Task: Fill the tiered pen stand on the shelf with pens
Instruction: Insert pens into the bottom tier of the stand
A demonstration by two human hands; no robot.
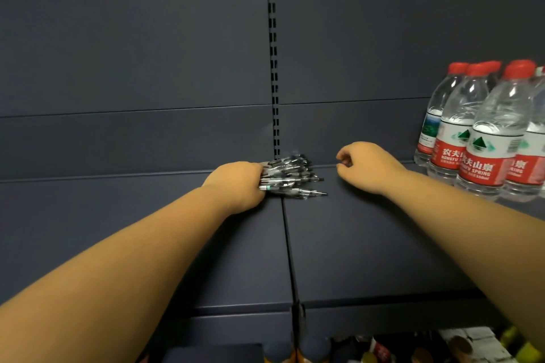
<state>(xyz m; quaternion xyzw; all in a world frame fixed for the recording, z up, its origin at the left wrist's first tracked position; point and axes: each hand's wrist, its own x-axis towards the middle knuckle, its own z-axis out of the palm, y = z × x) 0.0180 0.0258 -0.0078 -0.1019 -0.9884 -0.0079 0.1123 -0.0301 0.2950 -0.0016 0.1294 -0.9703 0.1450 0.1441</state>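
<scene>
A bundle of clear-barrelled pens (pixel 295 177) with dark tips lies on the dark grey shelf (pixel 368 244) near its back wall. My left hand (pixel 236 186) grips the bundle's left end, and the tips point to the right. My right hand (pixel 368 166) hovers just right of the pen tips with its fingers curled and nothing in it. No tiered pen stand is in view.
Several water bottles (pixel 483 132) with red caps and red labels stand at the shelf's right end. A slotted upright (pixel 273 68) runs down the back wall. Products on a lower shelf (pixel 413 348) show below the front edge.
</scene>
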